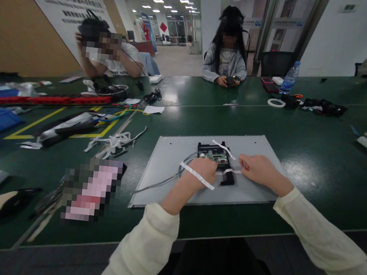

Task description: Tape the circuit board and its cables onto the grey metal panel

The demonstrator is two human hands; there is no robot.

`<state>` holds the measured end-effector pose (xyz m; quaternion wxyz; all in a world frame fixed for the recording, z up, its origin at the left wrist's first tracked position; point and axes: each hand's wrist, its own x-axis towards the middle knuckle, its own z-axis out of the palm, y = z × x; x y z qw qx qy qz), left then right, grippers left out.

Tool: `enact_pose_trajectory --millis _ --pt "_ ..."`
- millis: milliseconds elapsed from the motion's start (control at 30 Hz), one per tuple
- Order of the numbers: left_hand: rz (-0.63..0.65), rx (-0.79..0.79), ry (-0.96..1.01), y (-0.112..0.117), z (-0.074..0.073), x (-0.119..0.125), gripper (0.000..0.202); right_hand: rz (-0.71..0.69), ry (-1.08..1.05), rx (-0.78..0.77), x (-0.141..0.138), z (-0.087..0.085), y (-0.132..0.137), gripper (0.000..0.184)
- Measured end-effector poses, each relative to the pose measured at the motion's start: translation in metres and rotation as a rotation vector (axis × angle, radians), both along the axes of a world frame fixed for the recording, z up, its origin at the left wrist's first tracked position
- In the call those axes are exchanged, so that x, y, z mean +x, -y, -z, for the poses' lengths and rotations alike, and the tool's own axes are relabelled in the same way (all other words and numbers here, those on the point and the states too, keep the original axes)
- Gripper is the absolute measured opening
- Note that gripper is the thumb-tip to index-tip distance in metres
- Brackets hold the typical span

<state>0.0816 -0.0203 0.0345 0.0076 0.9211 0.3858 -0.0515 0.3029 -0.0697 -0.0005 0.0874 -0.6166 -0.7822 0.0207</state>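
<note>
A grey flat panel (165, 153) lies on the table in front of me. On it sits a black plastic frame (228, 178) holding a green circuit board (223, 159). My right hand (261, 171) is closed in a pinch on the end of a white tape strip (234, 171), which stretches left across the frame. Curled at the board's left side, my left hand (201, 171) has its fingertips mostly hidden. Another white strip (197, 175) lies across the back of that hand. A third strip (223, 148) slants over the frame's top edge. Grey cables (162, 182) run from the board's left.
Left of the panel lie a phone (95, 191) and a tangle of white strips (115, 143). A tape roll (276, 103) and a water bottle (289, 78) stand farther back. Two people (226, 63) sit across the table (192, 112), another at far right.
</note>
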Motion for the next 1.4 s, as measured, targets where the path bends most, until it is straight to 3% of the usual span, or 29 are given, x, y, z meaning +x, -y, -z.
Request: enact_pose_trajectory --millis 233,467,833,1233,1400 --pt "0.046 0.124 0.000 0.009 -0.001 0.009 0.027 0.063 -0.041 0.102 -0.008 0.001 -0.002 0.011" --pt "0.094 0.092 -0.013 0.013 -0.002 0.017 0.024 0.008 0.012 0.077 -0.024 0.002 -0.005 0.011" --pt "0.108 0.048 -0.048 0.006 -0.004 0.024 0.022 -0.021 0.051 0.026 -0.022 0.000 -0.006 0.012" --pt "0.094 0.022 -0.085 0.003 -0.005 0.012 0.024 0.019 0.086 -0.014 -0.009 -0.006 0.000 0.010" --pt "0.159 0.068 -0.096 -0.001 -0.002 0.003 0.025 0.038 0.068 -0.031 -0.004 -0.007 0.002 0.010"
